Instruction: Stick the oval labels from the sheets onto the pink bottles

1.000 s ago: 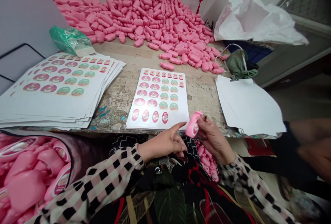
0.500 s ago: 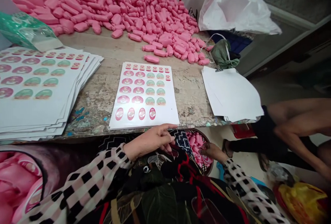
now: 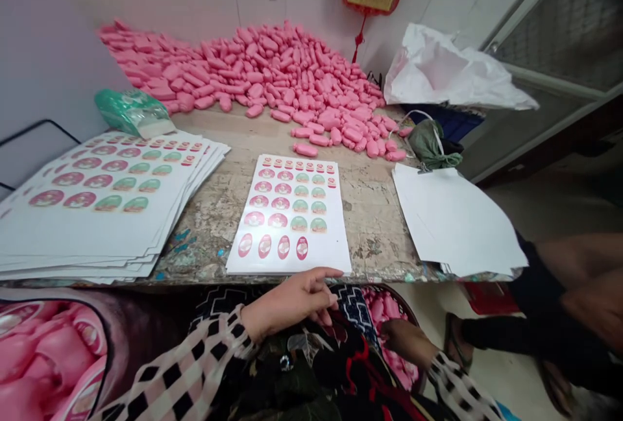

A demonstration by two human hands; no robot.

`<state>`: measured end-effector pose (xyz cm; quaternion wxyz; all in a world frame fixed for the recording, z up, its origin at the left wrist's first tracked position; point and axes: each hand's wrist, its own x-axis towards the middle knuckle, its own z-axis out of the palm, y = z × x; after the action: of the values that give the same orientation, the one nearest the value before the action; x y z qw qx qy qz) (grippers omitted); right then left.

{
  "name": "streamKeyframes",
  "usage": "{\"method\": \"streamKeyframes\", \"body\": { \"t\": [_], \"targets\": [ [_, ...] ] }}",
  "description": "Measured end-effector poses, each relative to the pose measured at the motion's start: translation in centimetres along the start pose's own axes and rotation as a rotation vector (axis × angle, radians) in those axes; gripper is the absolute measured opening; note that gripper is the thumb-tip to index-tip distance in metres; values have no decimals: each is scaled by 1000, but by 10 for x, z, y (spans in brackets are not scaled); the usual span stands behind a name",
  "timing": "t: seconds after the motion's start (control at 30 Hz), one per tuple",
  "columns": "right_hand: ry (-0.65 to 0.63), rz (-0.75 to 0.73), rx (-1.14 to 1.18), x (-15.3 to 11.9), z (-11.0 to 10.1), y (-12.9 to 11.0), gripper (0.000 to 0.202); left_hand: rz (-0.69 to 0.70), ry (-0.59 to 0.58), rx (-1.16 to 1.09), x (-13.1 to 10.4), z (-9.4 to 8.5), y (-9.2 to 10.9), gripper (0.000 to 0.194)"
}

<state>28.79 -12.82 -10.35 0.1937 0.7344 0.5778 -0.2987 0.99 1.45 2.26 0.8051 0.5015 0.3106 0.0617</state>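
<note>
My left hand [image 3: 298,299] is at the table's front edge, just below a sheet of oval and half-round stickers [image 3: 287,213]. Its index finger points right along the sheet's lower edge, the other fingers bend loosely, and nothing shows in it. My right hand [image 3: 406,340] reaches down into a round basket [image 3: 411,311] of pink bottles [image 3: 387,307] below the table. Its fingertips are blurred among the bottles, so any grip is hidden. Some bottles there seem to carry labels.
A long heap of pink bottles [image 3: 272,71] lies along the wall. Stacked sticker sheets [image 3: 121,226] sit on the left, clipped white sheets [image 3: 452,220] on the right. A bin of labelled pink bottles [image 3: 53,349] stands lower left. Another person's leg [image 3: 584,272] is at right.
The view has tilted up, showing more wall. My right hand has gone further into the basket, its fingers now lower among the bottles. My left hand keeps its place by the sheet.
</note>
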Motion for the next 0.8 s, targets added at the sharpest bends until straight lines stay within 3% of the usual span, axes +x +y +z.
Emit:
{"method": "streamKeyframes", "body": {
  "t": [0.1,0.2,0.27,0.37,0.47,0.6,0.7,0.8],
  "targets": [
    [47,-121,-56,-17,-57,-19,17,108,153,-3,-3,-6,10,46],
    [131,-183,-80,-35,-120,-29,14,250,416,4,-9,-18,20,40],
    [138,-276,43,-38,-154,-31,14,322,604,36,-13,-30,20,39],
    [200,-395,316,-23,-191,-33,21,415,929,170,-19,-51,10,37],
    [393,-377,413,4,-213,-51,32,457,1175,532,-24,-70,-4,34],
    [525,-470,395,36,-227,-101,34,420,1236,1102,-27,-85,-18,37],
    [569,-558,335,54,-234,-142,30,301,1263,1312,-25,-88,-25,44],
    [606,-523,264,73,-246,-173,24,199,1251,1417,-20,-89,-31,47]
  ]
}}
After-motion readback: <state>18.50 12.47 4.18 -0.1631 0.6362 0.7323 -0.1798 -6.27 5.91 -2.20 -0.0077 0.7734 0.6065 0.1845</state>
